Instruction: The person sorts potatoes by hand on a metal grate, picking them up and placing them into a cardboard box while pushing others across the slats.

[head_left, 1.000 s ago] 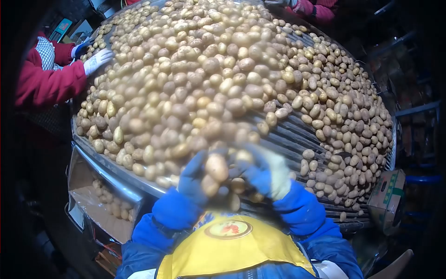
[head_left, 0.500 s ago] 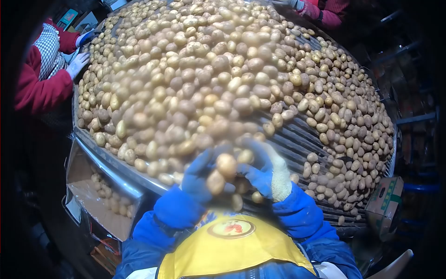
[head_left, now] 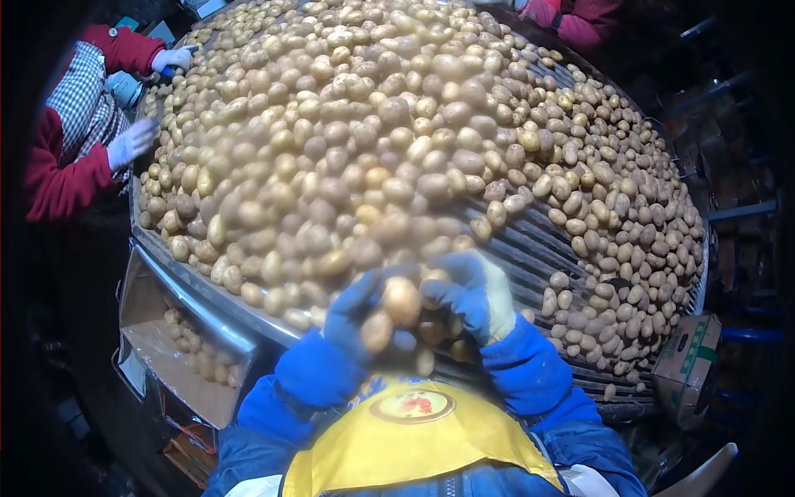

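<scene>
Both hands wear blue gloves and meet at the table's near edge. My left hand [head_left: 353,312] curls around potatoes [head_left: 402,301], its fingers bent against them. Facing it, my right hand [head_left: 469,291] has its fingers bent inward over more potatoes [head_left: 432,330]; its glove is pale at the back and cuff. Several potatoes sit bunched between the two palms, and the lower ones are partly in shadow. A large heap of potatoes [head_left: 331,157] spreads over the slatted table [head_left: 530,248] just beyond my hands.
An open cardboard box [head_left: 178,364] with potatoes stands below the table's left edge. Another carton [head_left: 687,358] is at the right edge. A co-worker's gloved hands [head_left: 132,142] are at the upper left; another person's pink-red sleeve [head_left: 584,23] shows at the top right.
My right hand has shifted slightly inward, and the potatoes between my hands have moved a little left. The left co-worker's hands have moved apart, one up and one down.
</scene>
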`<state>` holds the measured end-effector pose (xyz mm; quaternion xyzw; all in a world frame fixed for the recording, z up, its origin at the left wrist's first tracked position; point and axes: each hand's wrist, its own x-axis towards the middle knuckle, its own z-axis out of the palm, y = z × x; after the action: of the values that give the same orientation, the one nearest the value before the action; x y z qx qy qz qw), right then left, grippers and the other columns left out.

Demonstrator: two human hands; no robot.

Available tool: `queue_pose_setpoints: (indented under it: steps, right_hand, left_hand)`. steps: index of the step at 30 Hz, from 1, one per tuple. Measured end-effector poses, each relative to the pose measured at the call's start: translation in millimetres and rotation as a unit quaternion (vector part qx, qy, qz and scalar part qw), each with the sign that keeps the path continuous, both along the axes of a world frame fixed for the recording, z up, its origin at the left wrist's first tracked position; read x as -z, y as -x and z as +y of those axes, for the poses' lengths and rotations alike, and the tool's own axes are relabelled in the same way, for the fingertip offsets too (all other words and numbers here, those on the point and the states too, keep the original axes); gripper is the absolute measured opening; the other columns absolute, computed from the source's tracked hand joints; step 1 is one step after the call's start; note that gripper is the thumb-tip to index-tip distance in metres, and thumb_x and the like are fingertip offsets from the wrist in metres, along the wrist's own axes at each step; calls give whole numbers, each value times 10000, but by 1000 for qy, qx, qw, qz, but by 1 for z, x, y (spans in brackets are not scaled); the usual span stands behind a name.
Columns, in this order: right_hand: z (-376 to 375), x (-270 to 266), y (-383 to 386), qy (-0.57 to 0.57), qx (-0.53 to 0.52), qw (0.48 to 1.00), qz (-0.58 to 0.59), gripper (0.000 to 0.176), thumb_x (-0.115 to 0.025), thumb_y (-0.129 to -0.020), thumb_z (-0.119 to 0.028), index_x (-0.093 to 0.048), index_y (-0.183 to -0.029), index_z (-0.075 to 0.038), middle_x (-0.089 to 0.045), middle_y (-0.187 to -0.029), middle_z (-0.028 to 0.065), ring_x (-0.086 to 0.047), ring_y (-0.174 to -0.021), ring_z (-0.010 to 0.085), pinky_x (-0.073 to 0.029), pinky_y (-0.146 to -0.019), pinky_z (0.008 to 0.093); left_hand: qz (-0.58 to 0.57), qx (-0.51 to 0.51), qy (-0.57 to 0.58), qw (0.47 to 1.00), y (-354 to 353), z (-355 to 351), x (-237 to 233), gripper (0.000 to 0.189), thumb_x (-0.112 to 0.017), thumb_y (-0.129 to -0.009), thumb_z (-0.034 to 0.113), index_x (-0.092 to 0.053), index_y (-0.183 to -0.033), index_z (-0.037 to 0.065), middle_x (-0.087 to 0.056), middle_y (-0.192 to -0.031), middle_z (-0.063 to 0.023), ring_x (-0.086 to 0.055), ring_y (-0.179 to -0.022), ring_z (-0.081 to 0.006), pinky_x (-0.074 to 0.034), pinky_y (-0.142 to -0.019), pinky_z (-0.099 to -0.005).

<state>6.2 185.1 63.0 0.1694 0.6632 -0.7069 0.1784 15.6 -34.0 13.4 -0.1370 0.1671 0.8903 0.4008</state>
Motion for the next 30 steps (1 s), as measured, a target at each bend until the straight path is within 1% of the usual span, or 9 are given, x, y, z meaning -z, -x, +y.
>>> queue_pose_setpoints:
  steps: [4, 7, 11, 15, 18, 22, 24, 29, 30]
  right_hand:
    - [1, 36, 3, -128, -3, 974, 187, 157, -781, -993, -101, -747, -1070, 32, -756, -972, 68, -676, -892, 128, -557, -803, 297]
    - [-10, 34, 2, -100, 77, 987, 99, 105, -741, -995, -93, -776, -1002, 5, -770, -948, 80, -691, -853, 144, -564, -787, 305]
    - [-29, 15, 6, -383, -8, 911, 152, 161, -762, -990, -172, -786, -1071, -35, -786, -968, 121, -729, -770, 206, -591, -747, 343]
    - [-26, 21, 17, -381, -50, 893, 233, 206, -762, -990, -208, -782, -1129, -57, -783, -988, 146, -764, -785, 283, -609, -748, 379]
    - [-27, 15, 38, -319, -4, 903, 288, 203, -752, -990, -202, -779, -1126, -53, -781, -1000, 161, -770, -806, 317, -609, -742, 386]
    - [-18, 5, 83, -469, -274, 723, 426, 414, -784, -903, -205, -715, -1298, -104, -721, -1209, 143, -685, -1076, 349, -538, -919, 473]
    - [-16, 21, 102, -434, -407, 710, 376, 480, -747, -910, -197, -670, -1379, -139, -677, -1289, 147, -647, -1138, 372, -507, -963, 506]
    - [-30, 22, 121, -492, -480, 654, 316, 532, -776, -895, -217, -666, -1407, -125, -659, -1364, 191, -649, -1220, 405, -523, -1012, 508]
    - [-28, 20, 122, -470, -453, 685, 323, 538, -785, -887, -220, -671, -1402, -117, -664, -1355, 203, -652, -1224, 408, -526, -1021, 501]
  left_hand:
    - [35, 20, 111, 993, 3, 2, -13, 559, -640, -1055, 263, -529, -1556, 42, -652, -1423, -147, -645, -1260, -279, -558, -1042, -471]
    - [65, 31, 134, 988, 2, 0, -15, 567, -738, -1020, 152, -550, -1543, 41, -668, -1386, -115, -645, -1251, -225, -579, -1017, -426]
    - [179, 2, 81, 980, -9, -5, -6, 675, -781, -1001, 253, -503, -1575, 34, -673, -1350, -130, -662, -1209, -224, -602, -965, -403]
    - [272, 12, 137, 953, -8, -13, -16, 788, -821, -967, 395, -478, -1574, 27, -657, -1310, -154, -682, -1124, -257, -638, -838, -420]
    - [162, -25, 37, 986, -3, -7, -8, 775, -826, -954, 442, -500, -1526, 33, -634, -1299, -160, -684, -1092, -286, -643, -777, -432]
    - [48, -7, -9, 999, 0, -15, -4, 794, -835, -937, 475, -493, -1511, 45, -621, -1296, -182, -688, -1102, -305, -646, -769, -448]
    - [70, -15, 8, 997, -3, -16, -10, 821, -839, -933, 475, -475, -1534, 49, -632, -1295, -189, -694, -1110, -301, -645, -795, -449]
    - [-8, -20, 24, 999, -7, -14, -28, 589, -562, -1105, 474, -534, -1530, 67, -760, -1147, -249, -766, -1039, -425, -654, -827, -571]
    - [-17, -21, 32, 999, -7, -13, -30, 570, -528, -1127, 472, -541, -1528, 67, -775, -1131, -254, -775, -1033, -437, -654, -831, -593]
